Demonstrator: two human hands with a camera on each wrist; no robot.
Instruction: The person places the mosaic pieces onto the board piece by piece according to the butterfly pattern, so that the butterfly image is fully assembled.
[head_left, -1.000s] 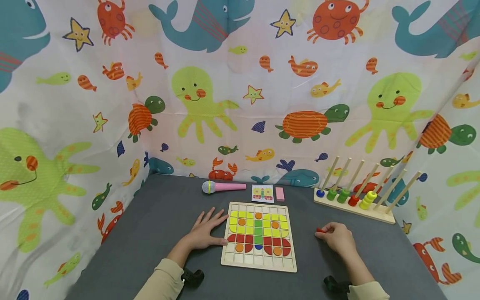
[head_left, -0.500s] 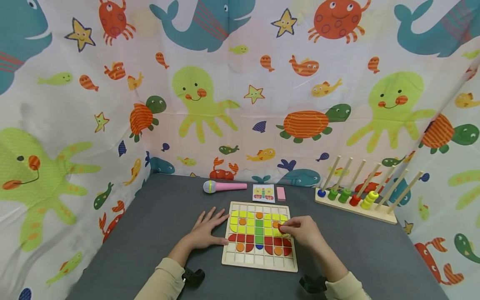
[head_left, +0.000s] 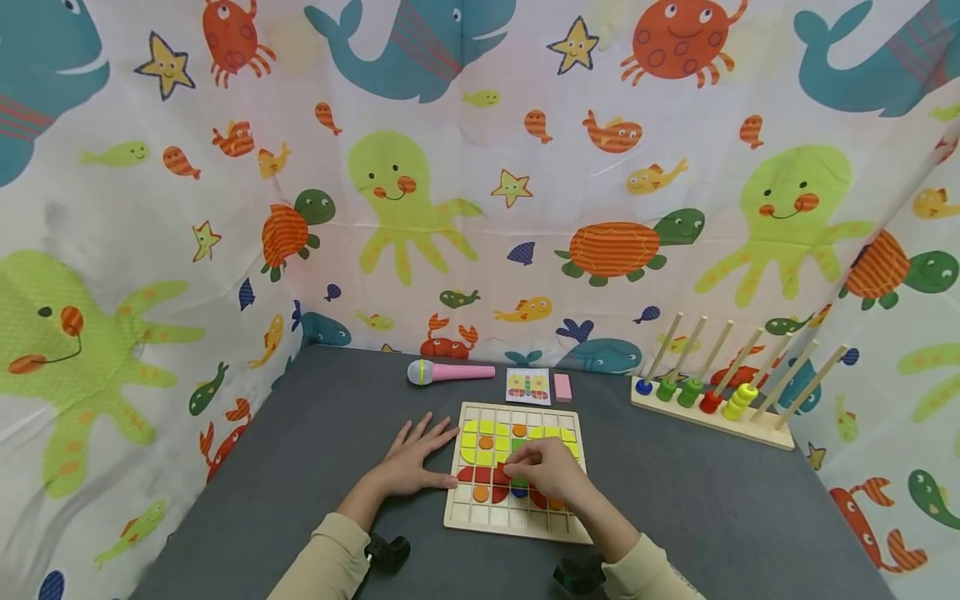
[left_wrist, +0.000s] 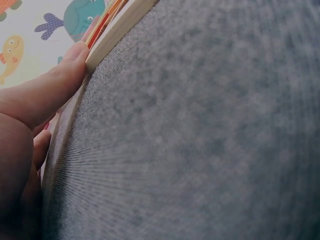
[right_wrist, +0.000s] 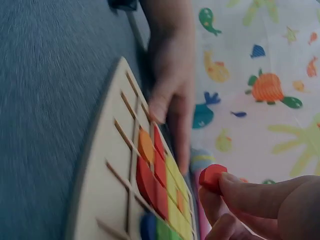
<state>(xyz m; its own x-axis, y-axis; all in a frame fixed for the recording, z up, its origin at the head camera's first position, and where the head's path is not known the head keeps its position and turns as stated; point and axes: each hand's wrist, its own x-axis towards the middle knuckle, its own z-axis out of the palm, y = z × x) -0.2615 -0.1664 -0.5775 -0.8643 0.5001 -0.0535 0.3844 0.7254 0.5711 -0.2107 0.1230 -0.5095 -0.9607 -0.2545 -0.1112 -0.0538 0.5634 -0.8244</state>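
Note:
A light wooden grid board (head_left: 491, 518) lies on the dark grey table, with yellow, red, green, orange and blue flat pieces set in its cells. My left hand (head_left: 411, 460) rests spread at the board's left side, its thumb (left_wrist: 75, 55) touching the rim. Over the middle of the board, my right hand (head_left: 553, 471) pinches a small red piece (right_wrist: 212, 178) between thumb and fingers. In the right wrist view this piece is held clear of the grid. Some of the green, yellow and red pieces are hidden beneath the right hand in the head view.
Behind the board lie a pink toy microphone (head_left: 459, 372), a picture card (head_left: 528, 387) and a small pink block (head_left: 562, 387). At the back right stands a wooden peg rack (head_left: 767, 426) with coloured rings. A sea-animal cloth (head_left: 450, 217) hangs around the table.
My right hand has moved left from the table beside the board to above its middle, carrying the red piece. The left hand stays at the board's edge.

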